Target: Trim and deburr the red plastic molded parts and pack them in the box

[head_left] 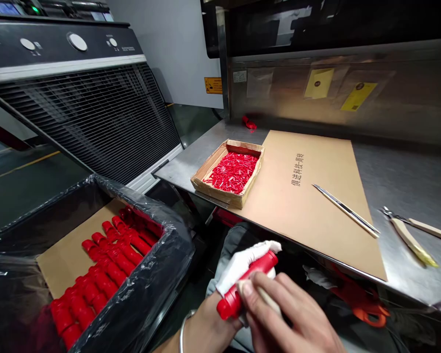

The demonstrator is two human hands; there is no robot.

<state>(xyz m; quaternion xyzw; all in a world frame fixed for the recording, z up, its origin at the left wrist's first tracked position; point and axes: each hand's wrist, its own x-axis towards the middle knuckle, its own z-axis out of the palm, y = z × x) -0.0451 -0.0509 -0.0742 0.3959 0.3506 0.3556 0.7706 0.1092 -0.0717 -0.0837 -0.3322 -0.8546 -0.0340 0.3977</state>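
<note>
Near the bottom centre, my left hand (238, 267), in a white glove, is wrapped round a red cylindrical part (259, 267) that lies tilted across the palm. My bare right hand (282, 314) is closed at the part's lower side, its thumb and fingers pinching a pale, slender handle (268, 300). The tip of that tool is hidden behind the fingers and the part. Both hands are in front of the table's edge, above my lap.
A plastic-lined bin (172, 235) at left holds several red parts. On the metal table (407, 196) are a carton (202, 179) of small red pieces, a cardboard sheet (279, 211), tweezers (345, 211), pliers (407, 240) and a red scrap (249, 123). Orange-handled scissors (371, 316) hang lower right.
</note>
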